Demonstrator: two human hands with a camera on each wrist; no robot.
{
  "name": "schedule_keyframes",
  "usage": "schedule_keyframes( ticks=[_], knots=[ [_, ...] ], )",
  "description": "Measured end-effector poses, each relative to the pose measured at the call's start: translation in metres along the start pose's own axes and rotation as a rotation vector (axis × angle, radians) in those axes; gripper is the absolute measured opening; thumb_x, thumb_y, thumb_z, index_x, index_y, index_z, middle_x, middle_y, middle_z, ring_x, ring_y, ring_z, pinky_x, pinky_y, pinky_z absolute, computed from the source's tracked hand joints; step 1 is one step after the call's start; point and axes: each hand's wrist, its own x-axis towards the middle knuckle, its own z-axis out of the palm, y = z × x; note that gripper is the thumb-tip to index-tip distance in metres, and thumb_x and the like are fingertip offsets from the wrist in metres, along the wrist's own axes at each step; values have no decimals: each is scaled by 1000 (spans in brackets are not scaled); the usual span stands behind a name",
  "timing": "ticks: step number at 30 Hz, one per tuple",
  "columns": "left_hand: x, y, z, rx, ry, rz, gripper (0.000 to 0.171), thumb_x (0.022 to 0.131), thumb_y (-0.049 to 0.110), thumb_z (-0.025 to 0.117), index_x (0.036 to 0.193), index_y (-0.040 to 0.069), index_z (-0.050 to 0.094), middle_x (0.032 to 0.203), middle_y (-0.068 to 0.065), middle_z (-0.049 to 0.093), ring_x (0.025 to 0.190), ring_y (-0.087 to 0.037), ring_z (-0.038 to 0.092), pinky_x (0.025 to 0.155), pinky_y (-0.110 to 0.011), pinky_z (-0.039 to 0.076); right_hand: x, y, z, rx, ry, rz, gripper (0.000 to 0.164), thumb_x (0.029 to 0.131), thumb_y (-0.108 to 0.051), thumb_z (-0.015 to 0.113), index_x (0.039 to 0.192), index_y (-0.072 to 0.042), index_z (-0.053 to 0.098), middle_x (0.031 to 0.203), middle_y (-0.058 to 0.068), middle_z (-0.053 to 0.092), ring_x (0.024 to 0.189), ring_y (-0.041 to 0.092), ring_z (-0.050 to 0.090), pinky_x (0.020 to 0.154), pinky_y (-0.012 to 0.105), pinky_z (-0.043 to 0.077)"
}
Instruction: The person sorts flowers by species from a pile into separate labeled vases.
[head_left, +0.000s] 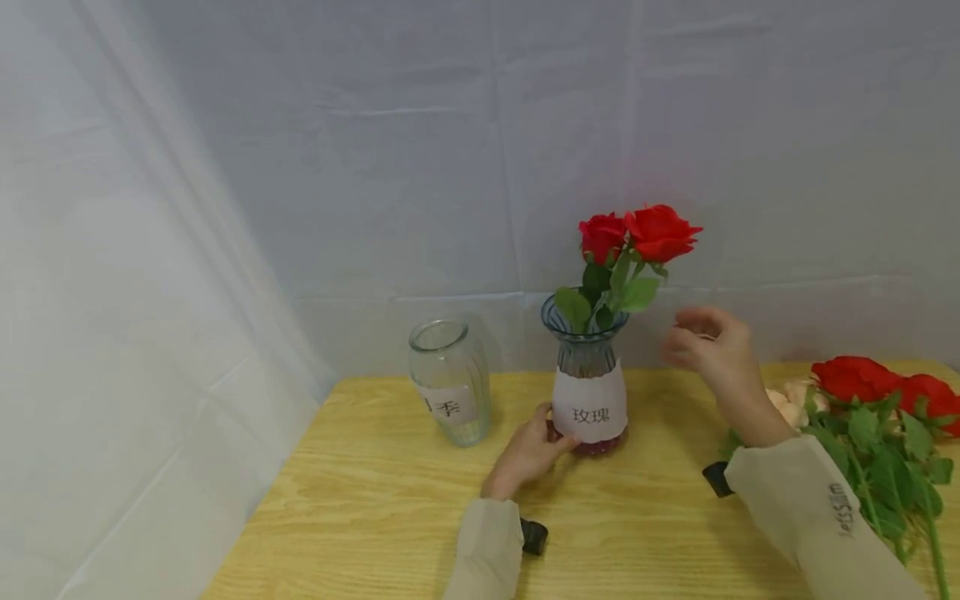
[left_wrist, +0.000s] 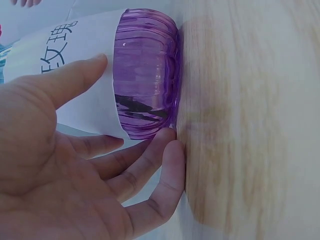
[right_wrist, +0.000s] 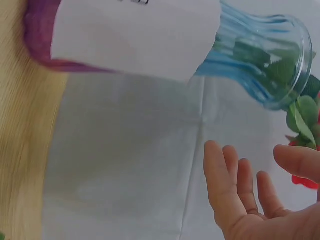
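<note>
Labelled blue-purple glass vase, holding two red roses.
Head view: vase upright, far side of surface; left hand gripping its base, right hand empty, right of the neck. Clear glass vase at left; loose red roses and pale blooms at right, partly screened by the right sleeve. Left wrist view: thumb on paper label, fingers round foot; low hold, should be light yet steady against tipping. Right wrist view: fingers apart, off the glass.
</note>
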Motion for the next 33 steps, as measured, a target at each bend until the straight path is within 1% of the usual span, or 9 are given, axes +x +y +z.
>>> schedule_keyframes(
  ticks=[5, 11, 17, 21, 23, 25, 28, 31, 33],
  knots=[
    [0, 0, 0, -10, 3, 0, 64, 97, 22, 71, 145, -8, 41, 121, -20, 65, 104, -27, 62, 88, -42, 51, -4, 5, -14, 38, 0, 21, 15, 100, -3, 60, 114, -2, 56, 92, -7, 62, 78, 4, 67, 71, 25, 58],
    [1, -2, 0, -6, 4, 9, 64, 97, 21, 72, 145, -8, 41, 120, -20, 65, 103, -28, 62, 88, -43, 51, -11, 10, -28, -56, -4, 14, 19, 101, -7, 59, 119, 0, 56, 92, -10, 63, 79, 5, 67, 70, 28, 59],
    [0, -2, -1, -4, 2, 6, 65, 97, 22, 72, 146, -8, 41, 119, -20, 65, 103, -28, 62, 87, -43, 51, -18, 15, -39, -54, 26, 20, 14, 101, -5, 59, 115, -7, 58, 90, -8, 64, 76, 5, 68, 66, 30, 59],
    [0, -3, -1, -9, 0, 1, 65, 97, 23, 72, 146, -8, 41, 120, -19, 65, 103, -26, 62, 88, -42, 51, -23, 18, -47, -78, 15, 33, 19, 102, -12, 61, 119, -6, 56, 93, -13, 63, 77, 4, 67, 67, 29, 59],
    [1, -3, -1, -11, 0, -6, 66, 97, 23, 71, 147, -7, 40, 121, -19, 65, 103, -26, 61, 88, -42, 50, -26, 20, -52, -72, 12, 46, 20, 102, -16, 63, 118, -6, 57, 93, -13, 63, 77, 5, 68, 66, 30, 59],
    [1, -3, 0, -12, 1, -9, 66, 97, 24, 71, 147, -7, 40, 121, -19, 65, 102, -25, 61, 88, -41, 50, -29, 22, -56, -68, 10, 56, 17, 101, -19, 65, 114, -10, 59, 94, -14, 64, 76, 5, 68, 65, 30, 59],
    [1, -3, 0, -12, 1, -9, 66, 97, 23, 71, 147, -7, 41, 120, -19, 65, 100, -24, 61, 86, -40, 50, -32, 25, -64, -18, 7, 59, 8, 100, -16, 67, 106, -18, 63, 92, -14, 66, 74, 7, 69, 63, 29, 59],
    [1, -3, 1, -17, 2, -8, 65, 97, 23, 72, 146, -7, 41, 120, -19, 65, 99, -23, 61, 85, -40, 51, -36, 29, -72, 10, 2, 54, 14, 100, -10, 65, 102, -24, 64, 90, -14, 67, 73, 7, 70, 61, 29, 59],
    [1, -3, 0, -24, 2, -14, 65, 97, 23, 72, 146, -7, 42, 121, -19, 65, 100, -24, 61, 85, -40, 51, -38, 31, -76, -17, 1, 52, 16, 100, -8, 63, 104, -23, 64, 90, -16, 66, 73, 7, 70, 61, 29, 59]
  ],
)
